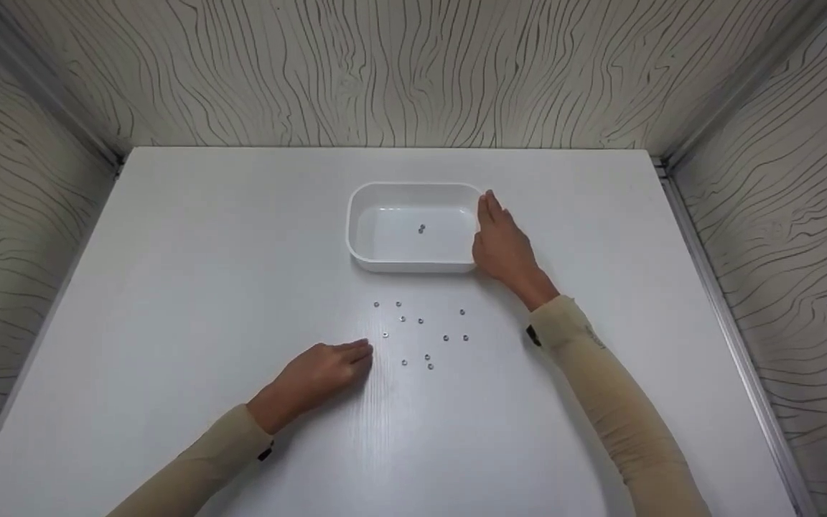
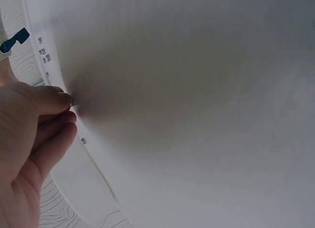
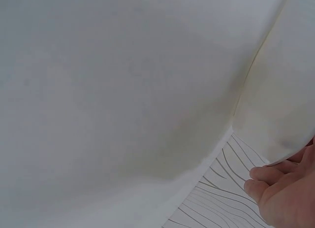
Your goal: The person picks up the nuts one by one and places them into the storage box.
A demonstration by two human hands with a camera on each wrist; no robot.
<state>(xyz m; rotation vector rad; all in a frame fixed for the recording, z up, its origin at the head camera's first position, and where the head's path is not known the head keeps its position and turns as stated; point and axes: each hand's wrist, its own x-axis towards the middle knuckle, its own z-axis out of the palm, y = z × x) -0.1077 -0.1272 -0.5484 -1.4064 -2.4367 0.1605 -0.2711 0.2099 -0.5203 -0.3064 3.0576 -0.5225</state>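
Observation:
My left hand [image 1: 324, 373] is low over the table, left of a scatter of small metal nuts [image 1: 421, 321]. In the left wrist view, its thumb and fingertips pinch a small silver nut [image 2: 72, 104], mostly hidden by the fingers. Farther back, a white rectangular container [image 1: 413, 268] with rounded corners stands upright on the table. Two nuts [image 1: 421, 229] lie close together on its floor. My right hand [image 1: 505, 248] holds the container at its right end; the right wrist view shows curled fingers [image 3: 268, 176] right at the rim, the thumb largely hidden.
The white table [image 1: 205, 251] carries several loose nuts between the container and its front part. Wood-patterned panels [image 1: 385, 72] rise behind and at both sides, with metal rails [image 1: 736, 359] along the side edges.

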